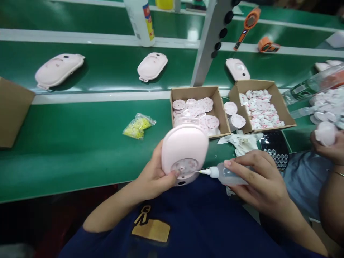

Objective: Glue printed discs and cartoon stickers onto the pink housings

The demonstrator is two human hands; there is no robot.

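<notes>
My left hand (158, 175) grips a pale pink plastic case (185, 143) with rounded ends, its thumb on a round patterned inset (188, 165) near the lower end. In my right hand (258, 179) is a translucent squeeze bottle (231, 173) with a white cap and a thin needle tip. That tip points left and meets, or nearly meets, the inset's right edge; contact cannot be made out. Behind the case stands a cardboard box (174, 92) of round patterned discs (199, 107).
Another box (288, 120) holds small patterned pieces. Pink cases (60, 70) lie along the green shelf. A bag of yellow bits (138, 126) rests on the bench. A cloth (243, 142) lies near my right hand. At right, another person's hand (329, 147) holds a pale part.
</notes>
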